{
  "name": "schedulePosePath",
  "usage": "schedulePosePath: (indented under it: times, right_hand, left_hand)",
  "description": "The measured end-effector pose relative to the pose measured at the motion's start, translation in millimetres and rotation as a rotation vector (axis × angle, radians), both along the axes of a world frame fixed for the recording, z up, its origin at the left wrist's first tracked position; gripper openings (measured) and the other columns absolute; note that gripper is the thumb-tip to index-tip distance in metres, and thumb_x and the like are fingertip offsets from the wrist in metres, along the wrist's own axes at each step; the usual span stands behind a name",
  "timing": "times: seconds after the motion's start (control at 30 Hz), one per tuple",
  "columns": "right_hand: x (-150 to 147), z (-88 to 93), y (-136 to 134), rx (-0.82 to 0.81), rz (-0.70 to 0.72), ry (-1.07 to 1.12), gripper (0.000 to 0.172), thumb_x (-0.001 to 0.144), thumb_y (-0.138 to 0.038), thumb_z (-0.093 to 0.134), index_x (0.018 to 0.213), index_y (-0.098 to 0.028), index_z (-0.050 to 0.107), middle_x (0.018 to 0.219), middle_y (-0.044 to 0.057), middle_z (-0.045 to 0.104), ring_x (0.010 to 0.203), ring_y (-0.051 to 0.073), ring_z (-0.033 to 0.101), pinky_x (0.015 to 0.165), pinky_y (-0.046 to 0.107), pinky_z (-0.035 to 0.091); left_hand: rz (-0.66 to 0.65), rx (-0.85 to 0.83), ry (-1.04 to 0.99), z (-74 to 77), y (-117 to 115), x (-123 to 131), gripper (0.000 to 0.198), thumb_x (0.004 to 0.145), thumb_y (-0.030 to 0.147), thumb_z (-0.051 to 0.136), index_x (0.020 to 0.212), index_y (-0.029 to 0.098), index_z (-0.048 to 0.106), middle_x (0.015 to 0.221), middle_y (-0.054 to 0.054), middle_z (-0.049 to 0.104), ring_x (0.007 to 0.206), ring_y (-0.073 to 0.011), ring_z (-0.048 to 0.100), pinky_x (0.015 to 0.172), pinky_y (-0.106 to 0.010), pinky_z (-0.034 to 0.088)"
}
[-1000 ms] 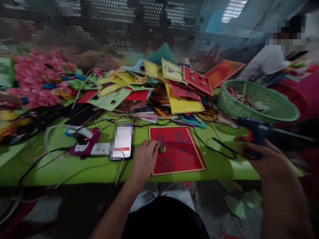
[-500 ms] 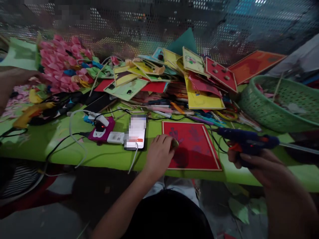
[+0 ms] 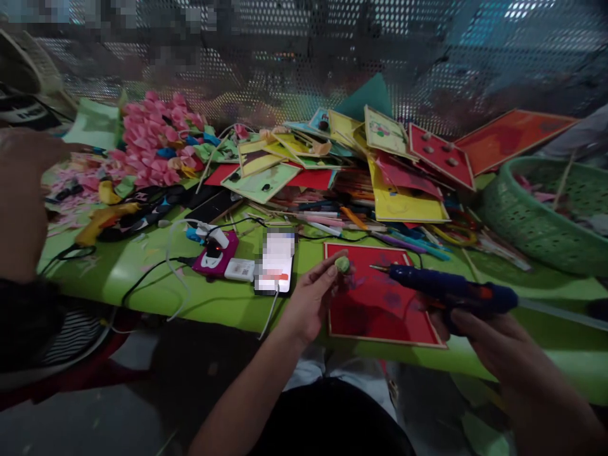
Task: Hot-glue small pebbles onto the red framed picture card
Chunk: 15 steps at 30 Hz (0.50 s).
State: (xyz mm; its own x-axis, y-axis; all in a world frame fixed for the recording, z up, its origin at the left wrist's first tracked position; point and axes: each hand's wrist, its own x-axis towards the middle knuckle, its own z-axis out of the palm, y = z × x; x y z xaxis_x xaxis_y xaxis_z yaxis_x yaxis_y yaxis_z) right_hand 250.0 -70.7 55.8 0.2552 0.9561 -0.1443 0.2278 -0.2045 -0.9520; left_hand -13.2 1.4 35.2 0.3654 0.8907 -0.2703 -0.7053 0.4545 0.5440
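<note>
Between the thumb and fingers of my left hand (image 3: 308, 301) is a small green crumpled ball (image 3: 342, 265), perhaps paper, held above the left part of a red framed card (image 3: 380, 316). My right hand (image 3: 484, 342) grips a dark blue glue gun (image 3: 451, 288) by its handle. Its metal nozzle points left toward the green ball, with a gap between them. A clear glue stick (image 3: 560, 312) sticks out of the gun's back. The red card lies flat on the green tabletop, with dark purple shapes on it and a pale border.
Left of the card lie a lit phone (image 3: 275, 263) and a magenta power strip (image 3: 213, 253) with trailing cables. Framed cards (image 3: 403, 136) and pens are heaped behind. A green basket (image 3: 536, 202) stands right, pink paper petals (image 3: 156, 139) left. Another person's arm (image 3: 23, 196) reaches in far left.
My left hand has lifted and turned, bringing the green ball into view. The glue gun has moved left, its nozzle now nearer the ball. The whole view has shifted slightly.
</note>
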Motion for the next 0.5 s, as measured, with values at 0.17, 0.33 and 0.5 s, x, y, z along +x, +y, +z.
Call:
schedulePosePath:
  times: [0.17,0.33,0.5]
  right_hand:
    - [-12,1.6,5,0.0,0.137,-0.201,0.058,0.065,-0.073,0.075,0.055,-0.017,0.066,0.079,0.013,0.072,0.076,0.026,0.066,0.064,0.029,0.058]
    - [-28,6.3,11,0.045,0.225,-0.302,0.058,0.074,-0.071,0.068,0.054,-0.016,0.062,0.06,0.007,0.062,0.057,0.018,0.057,0.052,0.024,0.051]
    - [-34,7.5,12,0.029,0.235,-0.355,0.056,0.075,-0.067,0.067,0.053,-0.017,0.059,0.053,0.004,0.054,0.05,0.015,0.048,0.045,0.023,0.044]
  left_hand:
    - [-0.018,-0.065,-0.072,-0.6,0,2,0.047,0.069,0.028,0.089,0.111,0.014,0.073,0.087,-0.005,0.074,0.069,-0.0096,0.064,0.072,-0.022,0.052]
    - [-0.013,-0.025,-0.049,-5.8,1,0,0.045,0.07,0.029,0.088,0.11,0.016,0.072,0.084,-0.002,0.071,0.07,-0.0103,0.066,0.073,-0.024,0.055]
    - [-0.015,-0.014,-0.028,-9.8,0,0,0.047,0.07,0.032,0.088,0.111,0.018,0.071,0.083,-0.001,0.069,0.071,-0.0103,0.066,0.074,-0.024,0.054]
